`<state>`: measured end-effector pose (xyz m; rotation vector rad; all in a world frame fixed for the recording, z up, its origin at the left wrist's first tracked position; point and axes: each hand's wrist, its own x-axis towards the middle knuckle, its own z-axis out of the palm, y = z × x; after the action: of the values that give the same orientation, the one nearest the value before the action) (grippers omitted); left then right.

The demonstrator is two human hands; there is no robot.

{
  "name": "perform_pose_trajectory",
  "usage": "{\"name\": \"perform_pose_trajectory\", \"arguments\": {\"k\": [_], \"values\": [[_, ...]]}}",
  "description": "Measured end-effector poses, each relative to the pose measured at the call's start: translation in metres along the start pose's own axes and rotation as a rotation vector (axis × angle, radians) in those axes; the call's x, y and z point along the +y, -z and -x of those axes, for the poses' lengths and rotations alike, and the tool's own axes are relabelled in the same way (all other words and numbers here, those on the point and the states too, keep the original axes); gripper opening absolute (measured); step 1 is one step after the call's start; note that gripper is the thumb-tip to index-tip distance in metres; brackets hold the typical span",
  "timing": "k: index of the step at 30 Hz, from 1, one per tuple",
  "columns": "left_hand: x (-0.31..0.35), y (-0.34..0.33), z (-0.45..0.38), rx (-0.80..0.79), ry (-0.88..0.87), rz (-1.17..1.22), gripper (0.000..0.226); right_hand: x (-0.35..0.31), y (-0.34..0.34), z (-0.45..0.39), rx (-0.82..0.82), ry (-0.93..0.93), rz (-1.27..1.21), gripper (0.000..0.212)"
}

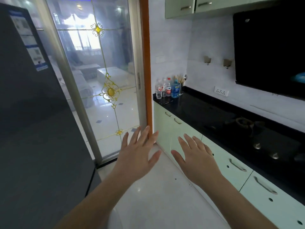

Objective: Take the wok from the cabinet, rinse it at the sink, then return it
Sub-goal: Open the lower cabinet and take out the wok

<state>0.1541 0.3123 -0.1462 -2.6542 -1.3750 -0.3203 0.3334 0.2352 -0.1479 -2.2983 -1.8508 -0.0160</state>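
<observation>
Fingers (145,134) of both hands spread, holding nothing, green cabinet doors (231,164) closed just beyond

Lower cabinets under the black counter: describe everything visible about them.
The lower cabinets run along the right wall beneath a glossy black counter, from beside the orange door frame toward the camera. Their fronts look smooth, pale green and glossy, split by thin seams into doors and drawers. Each front carries a curved silver handle; some nearer ones also show small dark round holes. All fronts appear closed. The left hand and right hand hover open in front, touching none. No wok shows.
</observation>
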Motion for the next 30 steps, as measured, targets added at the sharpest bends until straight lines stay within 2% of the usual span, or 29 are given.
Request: {"name": "perform_pose_trajectory", "arguments": {"k": [3, 8, 12, 20, 30], "values": [[-0.031, -0.026, -0.024, -0.047, 0.017, -0.003, 0.066, -0.018, -0.02, -0.045, -0.069, 0.015, 0.002, 0.074], [-0.069, -0.062, -0.075, -0.134, -0.017, 0.04, 0.065, -0.027, -0.041, -0.119, -0.153, -0.008, -0.021, 0.067], [-0.092, -0.08, -0.13, -0.142, -0.071, 0.03, 0.065, -0.023, -0.057, -0.161, -0.152, -0.083, -0.034, 0.067], [-0.089, -0.126, -0.224, -0.085, -0.187, 0.049, 0.067, 0.013, -0.09, -0.234, -0.07, -0.184, -0.103, 0.063], [-0.078, -0.202, -0.368, -0.214, -0.215, 0.049, 0.064, 0.085, -0.15, -0.359, -0.104, -0.212, -0.132, 0.061]]}}
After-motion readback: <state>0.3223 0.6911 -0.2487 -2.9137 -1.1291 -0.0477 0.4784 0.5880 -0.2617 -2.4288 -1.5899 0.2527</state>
